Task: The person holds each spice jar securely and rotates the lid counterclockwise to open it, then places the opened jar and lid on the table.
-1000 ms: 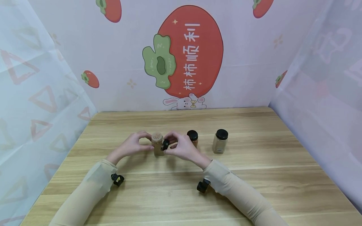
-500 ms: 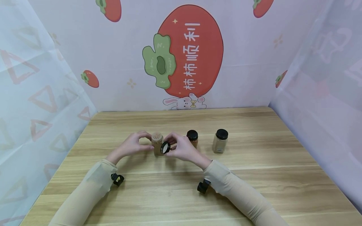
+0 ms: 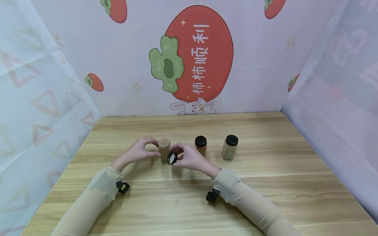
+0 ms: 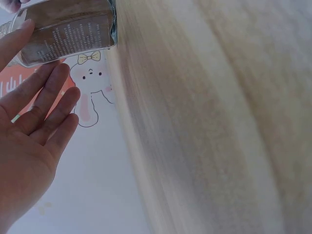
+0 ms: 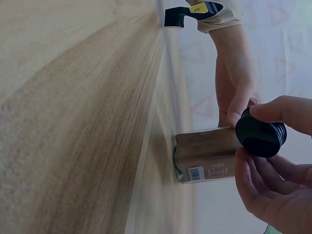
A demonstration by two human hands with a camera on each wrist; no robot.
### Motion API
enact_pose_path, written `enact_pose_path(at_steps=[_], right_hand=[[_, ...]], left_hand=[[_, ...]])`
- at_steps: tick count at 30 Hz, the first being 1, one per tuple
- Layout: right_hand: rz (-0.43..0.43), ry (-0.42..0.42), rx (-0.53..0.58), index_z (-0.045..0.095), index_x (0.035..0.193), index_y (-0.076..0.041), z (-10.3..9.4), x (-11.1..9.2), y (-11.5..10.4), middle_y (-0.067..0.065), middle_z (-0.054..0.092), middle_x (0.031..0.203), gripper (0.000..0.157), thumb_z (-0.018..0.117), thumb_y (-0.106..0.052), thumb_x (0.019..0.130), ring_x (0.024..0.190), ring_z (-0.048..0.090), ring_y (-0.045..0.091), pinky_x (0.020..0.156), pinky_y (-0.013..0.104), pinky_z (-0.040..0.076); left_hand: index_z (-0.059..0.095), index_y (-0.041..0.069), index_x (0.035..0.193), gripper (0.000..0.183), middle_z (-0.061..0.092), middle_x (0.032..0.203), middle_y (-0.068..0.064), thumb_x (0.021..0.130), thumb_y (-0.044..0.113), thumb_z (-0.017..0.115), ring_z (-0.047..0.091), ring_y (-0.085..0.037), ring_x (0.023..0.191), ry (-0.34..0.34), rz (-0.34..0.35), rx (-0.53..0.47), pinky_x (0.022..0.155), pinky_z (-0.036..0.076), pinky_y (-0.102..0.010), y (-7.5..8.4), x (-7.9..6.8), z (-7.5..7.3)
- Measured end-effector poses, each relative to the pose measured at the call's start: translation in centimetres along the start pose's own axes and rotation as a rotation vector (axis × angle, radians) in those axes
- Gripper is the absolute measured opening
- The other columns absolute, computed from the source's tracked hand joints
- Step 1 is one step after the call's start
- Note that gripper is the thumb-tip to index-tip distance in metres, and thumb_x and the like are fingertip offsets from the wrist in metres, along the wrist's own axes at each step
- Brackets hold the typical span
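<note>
My left hand (image 3: 141, 151) holds a glass spice jar (image 3: 164, 156) upright on the table, its thumb on the near side and fingertips on the far side. The jar's top is a pale shaker insert (image 3: 164, 143) with small holes, and brown powder fills the glass (image 4: 63, 34). With thumb and fingers my right hand (image 3: 190, 156) pinches a black screw lid (image 3: 172, 158), tilted so its white inside faces the head camera. In the right wrist view the lid (image 5: 258, 135) shows its black top, in front of the jar's upper end.
Behind my right hand stands a black-lidded jar (image 3: 201, 148) with reddish-brown contents. Further right is another black-lidded jar (image 3: 229, 149) with pale contents. The wooden table (image 3: 177, 206) meets a printed cloth backdrop (image 3: 127, 59) at its far edge.
The lid in my right hand has turned, its white inside coming into sight, and has dropped slightly beside the jar. My left hand and the jar stay in place.
</note>
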State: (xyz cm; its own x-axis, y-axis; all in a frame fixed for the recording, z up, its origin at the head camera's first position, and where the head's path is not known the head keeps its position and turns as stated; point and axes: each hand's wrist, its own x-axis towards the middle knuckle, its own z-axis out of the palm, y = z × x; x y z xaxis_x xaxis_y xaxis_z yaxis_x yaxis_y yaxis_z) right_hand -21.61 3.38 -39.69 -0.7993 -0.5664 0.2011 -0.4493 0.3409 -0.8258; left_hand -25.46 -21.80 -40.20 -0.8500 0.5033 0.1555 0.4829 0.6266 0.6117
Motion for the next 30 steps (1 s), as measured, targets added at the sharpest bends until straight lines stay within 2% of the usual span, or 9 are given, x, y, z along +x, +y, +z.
enact_pose_path(at_steps=[4,10,20,30], right_hand=[[0.042,-0.029,0.017,0.061,0.115,0.000,0.1,0.0,-0.2,0.010,0.067,0.105,0.045,0.075,0.002,0.073,0.099,0.063,0.024,0.080,0.023,0.055],[0.037,-0.040,-0.002,0.063,0.112,-0.002,0.2,0.0,-0.2,0.010,0.068,0.103,0.043,0.077,0.001,0.072,0.096,0.064,0.020,0.076,0.018,0.054],[0.032,-0.081,-0.047,0.063,0.110,-0.005,0.6,0.1,0.0,0.006,0.068,0.102,0.042,0.079,-0.002,0.072,0.096,0.063,0.016,0.076,0.024,0.056],[0.040,-0.129,-0.024,0.062,0.108,-0.003,1.2,0.3,0.2,0.007,0.067,0.103,0.046,0.082,0.001,0.067,0.095,0.064,0.016,0.073,0.017,0.054]], left_hand=[[0.067,0.014,0.109,0.040,0.067,0.109,-0.001,0.076,0.033,0.078,0.059,-0.027,0.111,0.003,0.012,0.004,0.100,0.041,-0.052,-0.1,0.0,0.0],[0.067,0.014,0.108,0.039,0.067,0.109,0.000,0.075,0.032,0.079,0.059,-0.026,0.111,0.003,0.012,0.007,0.100,0.042,-0.051,-0.2,0.0,0.1],[0.068,0.014,0.108,0.039,0.067,0.108,0.000,0.075,0.033,0.079,0.059,-0.025,0.110,0.008,0.013,0.001,0.100,0.042,-0.051,-0.4,0.0,0.1],[0.068,0.015,0.107,0.038,0.067,0.108,0.000,0.075,0.033,0.079,0.059,-0.025,0.110,0.011,0.017,0.000,0.099,0.042,-0.051,-0.3,0.0,0.1]])
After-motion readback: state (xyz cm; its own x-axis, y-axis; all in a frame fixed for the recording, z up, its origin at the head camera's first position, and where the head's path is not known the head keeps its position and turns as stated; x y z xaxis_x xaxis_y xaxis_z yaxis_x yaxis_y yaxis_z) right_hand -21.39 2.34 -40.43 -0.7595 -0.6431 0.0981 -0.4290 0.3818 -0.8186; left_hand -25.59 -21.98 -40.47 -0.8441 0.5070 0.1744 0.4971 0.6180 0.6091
